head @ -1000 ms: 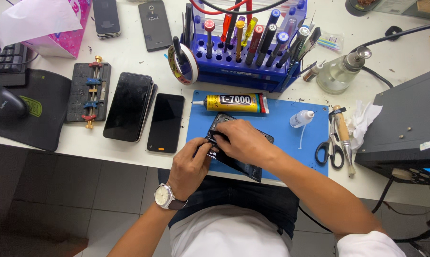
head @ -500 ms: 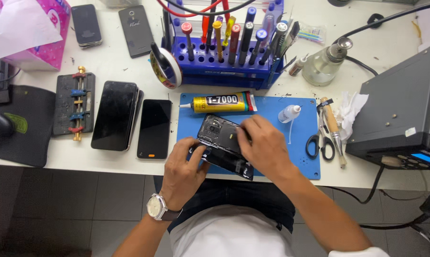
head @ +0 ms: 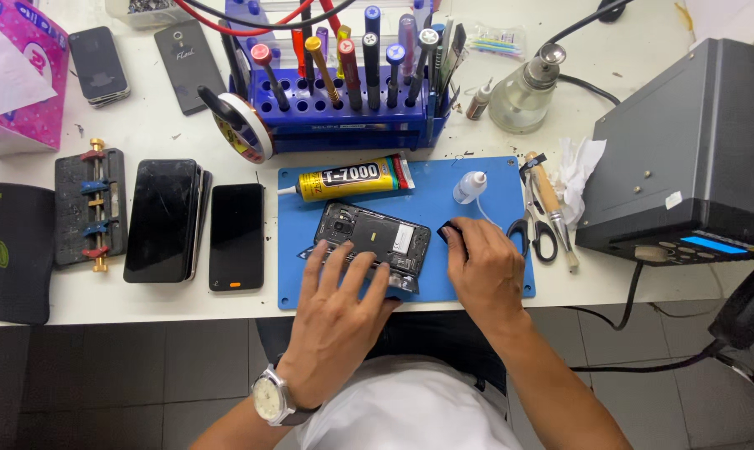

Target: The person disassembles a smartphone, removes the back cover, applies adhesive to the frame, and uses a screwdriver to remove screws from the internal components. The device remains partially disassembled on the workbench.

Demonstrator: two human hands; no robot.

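A: Opened phone (head: 370, 239), back cover off, lies tilted on the blue mat (head: 493, 275), just below the yellow glue tube (head: 353, 178).

B: Left hand (head: 337, 310)?

A: Palm down, fingers spread flat over the phone's lower edge, wrist bent. Judged right: steady even pressure, no flexing of the frame.

B: Right hand (head: 485, 271)?

A: Beside the phone's right end, fingertips pinching a small dark piece (head: 448, 230). Advise a light grip, clear of the scissors (head: 538, 233).
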